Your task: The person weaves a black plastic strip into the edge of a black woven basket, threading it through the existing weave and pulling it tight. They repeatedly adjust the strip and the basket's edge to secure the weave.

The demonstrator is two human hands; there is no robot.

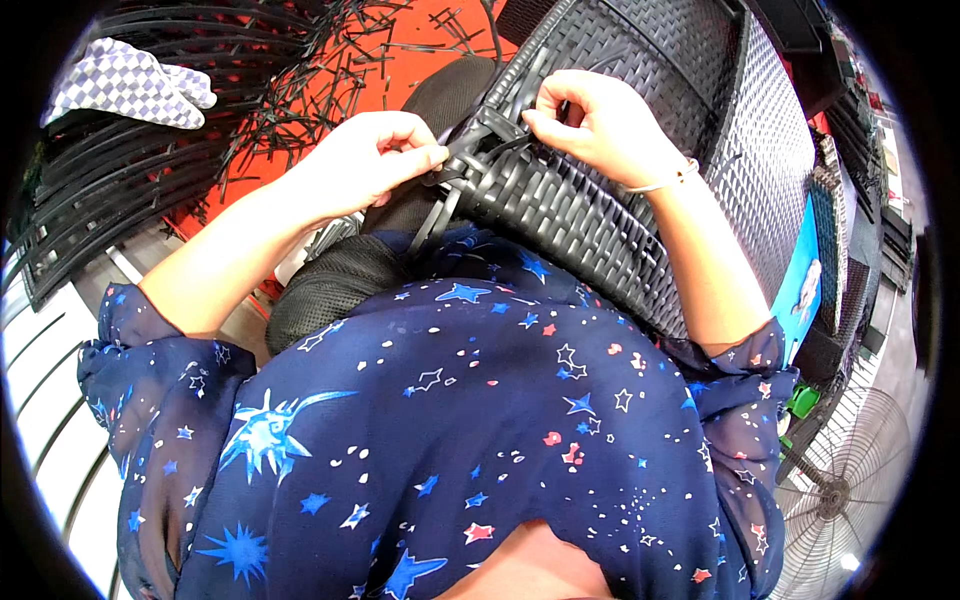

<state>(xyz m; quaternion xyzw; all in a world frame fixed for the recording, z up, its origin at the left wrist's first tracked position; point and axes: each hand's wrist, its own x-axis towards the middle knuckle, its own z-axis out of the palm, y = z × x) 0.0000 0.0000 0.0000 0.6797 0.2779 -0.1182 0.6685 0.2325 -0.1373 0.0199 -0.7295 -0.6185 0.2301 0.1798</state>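
A black woven wicker furniture piece [570, 225] leans across my lap, its framed corner between my two hands. At that corner, flat black plastic strips [495, 135] cross and stick out loosely. My left hand [365, 165] is closed in a pinch, thumb and forefinger on a dark strip at the corner's left edge. Just right of the corner, my right hand [597, 125] is curled with thumb and forefinger close together. What it holds, if anything, blends with the dark weave behind. A bracelet [662, 182] circles my right wrist.
Bundles of long black strips [120, 190] lie at left, with a checkered glove [140, 85] on them. Strip offcuts litter a red surface [425, 35] ahead. A wire-caged fan [845, 490] stands at lower right, near a blue panel [800, 290] and stacked dark items.
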